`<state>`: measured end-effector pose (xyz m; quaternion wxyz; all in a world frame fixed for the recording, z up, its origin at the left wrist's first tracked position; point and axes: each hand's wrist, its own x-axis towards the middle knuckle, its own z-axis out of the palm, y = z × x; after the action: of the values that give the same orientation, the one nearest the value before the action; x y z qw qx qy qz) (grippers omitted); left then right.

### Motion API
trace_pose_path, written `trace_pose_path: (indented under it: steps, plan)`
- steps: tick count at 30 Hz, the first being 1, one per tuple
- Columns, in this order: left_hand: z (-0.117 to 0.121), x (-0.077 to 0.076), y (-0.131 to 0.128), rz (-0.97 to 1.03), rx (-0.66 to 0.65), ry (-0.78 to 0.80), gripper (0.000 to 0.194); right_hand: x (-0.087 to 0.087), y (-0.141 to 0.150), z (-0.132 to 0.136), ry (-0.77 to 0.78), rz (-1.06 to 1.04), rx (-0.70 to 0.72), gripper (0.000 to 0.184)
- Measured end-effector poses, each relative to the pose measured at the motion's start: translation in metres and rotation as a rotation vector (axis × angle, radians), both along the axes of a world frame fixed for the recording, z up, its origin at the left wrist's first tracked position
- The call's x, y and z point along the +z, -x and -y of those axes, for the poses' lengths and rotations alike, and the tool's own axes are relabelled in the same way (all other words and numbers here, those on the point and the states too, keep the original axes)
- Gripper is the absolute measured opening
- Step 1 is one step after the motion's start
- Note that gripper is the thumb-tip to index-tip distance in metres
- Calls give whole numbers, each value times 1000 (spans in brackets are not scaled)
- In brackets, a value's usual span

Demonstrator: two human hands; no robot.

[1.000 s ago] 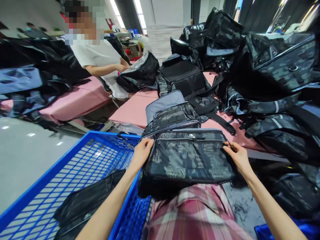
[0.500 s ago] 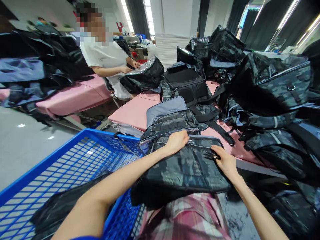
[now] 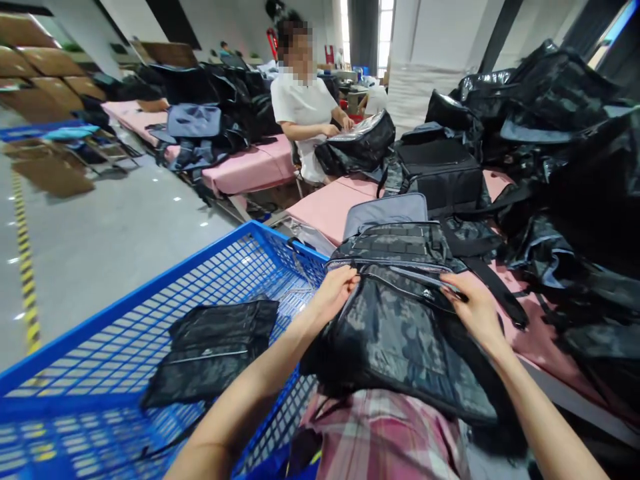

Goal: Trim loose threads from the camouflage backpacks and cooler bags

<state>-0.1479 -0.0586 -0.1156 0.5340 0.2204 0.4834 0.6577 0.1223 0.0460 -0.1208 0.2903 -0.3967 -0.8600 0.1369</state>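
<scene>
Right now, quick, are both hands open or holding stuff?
Left hand: closed, pinching the camouflage bag by its upper left corner.
Right hand: closed at its upper right edge, with a small dark object, unclear what.

Bag workshop, many camouflage bags (image 3: pixel 400 327), pink-covered worktables (image 3: pixel 327 208), blue crate (image 3: pixel 150 293), striped floor tape (image 3: pixel 27 287)

Bright windows (image 3: pixel 385 37) behind, glints on pale floor (image 3: pixel 150 227), shadowed right side, blurred edges

Co-worker (image 3: pixel 309 131) in wht top (image 3: pixel 295 100); yel/blk floor tape (image 3: pixel 26 277) far L; dk curtain (image 3: pixel 363 37) btwn windows (image 3: pixel 385 33).
</scene>
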Motion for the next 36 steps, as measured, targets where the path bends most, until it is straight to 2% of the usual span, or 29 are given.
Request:
trace_pose_path:
  steps: [1, 4, 6, 8, 9, 11, 12, 13, 14, 17, 18, 19, 21, 25, 27, 30, 33, 36]
  plan:
    - [-1, 6, -4, 24, -32, -29, 32, 5, 19, -7, 33, 8, 49, 33]
    - [10, 20, -6, -34, -163, -93, 29, 11, 57, -21, 159, 171, 37, 33]
    - [24, 23, 3, -125, -271, -106, 25, 10, 61, -24, 227, 253, 30, 33]
    - [34, 23, 17, -226, -347, -65, 23, 12, 52, -19, 271, 258, 56, 37]
    - [34, 23, 24, -306, -336, -40, 23, 14, 46, -15, 297, 234, 66, 38]
    - [22, 27, 35, -537, -225, -38, 21, 23, 37, -3, 351, 144, 96, 35]
    - [11, 30, 37, -667, -177, -80, 19, 28, 34, 2, 374, 94, 119, 33]
    - [-2, 35, 37, -792, -188, -151, 18, 34, 33, 7, 394, 53, 141, 30]
    - [-16, 40, 34, -900, -279, -236, 19, 38, 32, 10, 409, 28, 157, 28]
    - [-53, 55, 22, -1101, -803, -424, 26, 44, 30, 15, 451, -5, 150, 26]
    - [-60, 59, 19, -1136, -933, -452, 31, 44, 28, 15, 461, -11, 134, 26]
    - [-65, 62, 16, -1155, -1014, -477, 36, 43, 25, 15, 469, -15, 120, 27]
    - [-69, 64, 13, -1178, -1069, -540, 41, 42, 21, 16, 472, -25, 99, 28]
    - [-68, 57, 12, -1335, -1024, -556, 28, 44, 19, 19, 399, 9, 161, 40]
    - [-66, 55, 15, -1429, -936, -555, 18, 44, 19, 19, 356, 36, 180, 38]
    - [-55, 60, 26, -1641, -733, -563, 8, 37, 15, 15, 363, 15, 99, 29]
    - [-26, 63, 38, -1850, -581, -468, 12, 24, 8, 8, 402, -23, -13, 29]
    - [16, 54, 39, -1867, -531, -351, 15, 15, 6, 2, 374, -50, -167, 31]
